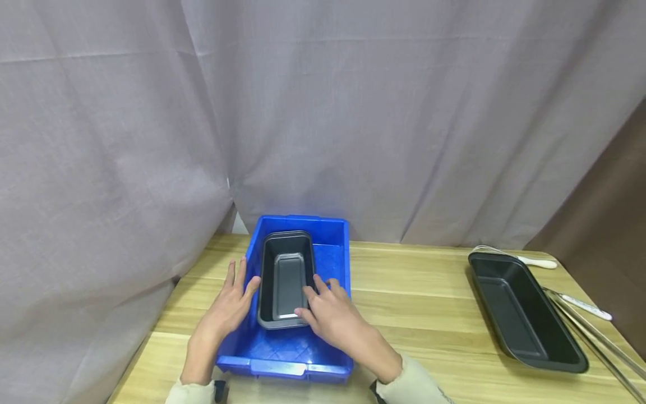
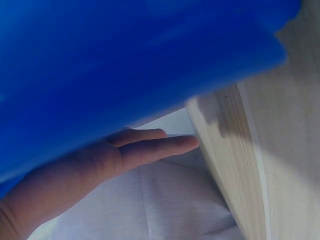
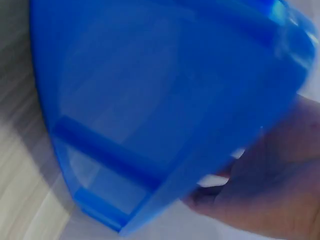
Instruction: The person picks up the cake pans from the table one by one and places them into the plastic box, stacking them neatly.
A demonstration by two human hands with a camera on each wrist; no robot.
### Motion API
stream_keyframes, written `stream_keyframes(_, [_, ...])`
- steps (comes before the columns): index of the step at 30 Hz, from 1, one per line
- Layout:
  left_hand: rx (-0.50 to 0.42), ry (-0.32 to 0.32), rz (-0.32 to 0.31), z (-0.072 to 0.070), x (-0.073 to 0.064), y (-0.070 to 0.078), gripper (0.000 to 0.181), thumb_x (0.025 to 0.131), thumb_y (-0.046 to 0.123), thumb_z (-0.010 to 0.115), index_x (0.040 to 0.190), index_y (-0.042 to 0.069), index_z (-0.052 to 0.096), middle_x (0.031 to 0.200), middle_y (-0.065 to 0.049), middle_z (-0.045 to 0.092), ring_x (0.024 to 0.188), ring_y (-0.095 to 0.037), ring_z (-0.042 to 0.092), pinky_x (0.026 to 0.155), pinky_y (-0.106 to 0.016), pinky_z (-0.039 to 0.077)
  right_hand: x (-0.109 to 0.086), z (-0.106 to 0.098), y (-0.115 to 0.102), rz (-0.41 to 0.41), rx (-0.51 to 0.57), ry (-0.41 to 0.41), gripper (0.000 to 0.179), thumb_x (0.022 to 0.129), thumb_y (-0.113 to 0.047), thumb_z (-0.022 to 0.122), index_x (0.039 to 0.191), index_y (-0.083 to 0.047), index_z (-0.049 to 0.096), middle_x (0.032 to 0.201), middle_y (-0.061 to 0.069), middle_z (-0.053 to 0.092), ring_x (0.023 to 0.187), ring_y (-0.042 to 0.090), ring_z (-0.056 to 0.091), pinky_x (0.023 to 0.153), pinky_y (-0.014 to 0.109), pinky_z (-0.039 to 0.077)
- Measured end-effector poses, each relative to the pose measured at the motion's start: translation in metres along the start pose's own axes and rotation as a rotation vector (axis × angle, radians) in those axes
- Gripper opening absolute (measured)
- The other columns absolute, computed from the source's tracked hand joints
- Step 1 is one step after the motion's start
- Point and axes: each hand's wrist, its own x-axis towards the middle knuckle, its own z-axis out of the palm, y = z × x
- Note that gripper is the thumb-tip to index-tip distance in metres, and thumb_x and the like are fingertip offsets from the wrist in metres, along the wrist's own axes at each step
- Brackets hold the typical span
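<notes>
In the head view, a dark loaf pan (image 1: 289,286) sits in the left part of a blue plastic bin (image 1: 330,264); a doubled line shows along its far rim. My left hand (image 1: 228,306) is over the bin's left wall, fingers straight and spread, with the thumb tip close to the pan's left rim. My right hand (image 1: 335,317) reaches over the bin's right wall, its thumb and a finger overlapping the pan's right rim. In the left wrist view the bin's wall hides part of the left hand (image 2: 100,165). The bin also covers the right fingertips in the right wrist view.
A larger dark baking pan (image 1: 525,314) rests on the wooden table (image 1: 414,303) at the right. Around it lie a whisk with a white handle (image 1: 537,262), another white-handled utensil (image 1: 587,307) and long metal pieces (image 1: 600,348). A grey curtain (image 1: 378,123) hangs behind.
</notes>
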Motion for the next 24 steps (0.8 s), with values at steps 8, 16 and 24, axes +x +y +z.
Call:
stream_keyframes(8, [0.006, 0.002, 0.008, 0.002, 0.001, -0.002, 0.077, 0.120, 0.046, 0.035, 0.175, 0.000, 0.006, 0.179, -0.037, -0.004, 0.160, -0.062, 0.024, 0.129, -0.071, 0.026, -0.021, -0.022, 0.037, -0.041, 0.071, 0.068, 0.050, 0.110, -0.030, 0.069, 0.148, 0.001, 0.066, 0.165, 0.034, 0.047, 0.159, 0.063, 0.028, 0.122, 0.076, 0.034])
stream_keyframes(16, [0.009, 0.014, 0.020, 0.002, 0.001, -0.002, 0.076, 0.121, 0.042, 0.037, 0.175, -0.002, 0.007, 0.177, -0.041, 0.002, 0.159, -0.064, 0.025, 0.128, -0.073, 0.026, -0.055, -0.047, 0.091, -0.027, -0.017, 0.198, 0.049, 0.108, -0.027, 0.072, 0.151, -0.005, 0.065, 0.164, 0.034, 0.047, 0.154, 0.067, 0.033, 0.116, 0.081, 0.038])
stream_keyframes(24, [0.024, 0.022, 0.034, 0.007, 0.008, -0.013, 0.079, 0.120, 0.046, 0.037, 0.175, 0.000, 0.006, 0.176, -0.042, 0.005, 0.158, -0.065, 0.025, 0.127, -0.074, 0.027, -0.089, -0.061, 0.140, 0.096, -0.013, 0.175, 0.054, 0.108, -0.027, 0.072, 0.154, -0.003, 0.061, 0.167, 0.037, 0.041, 0.155, 0.069, 0.026, 0.112, 0.086, 0.034])
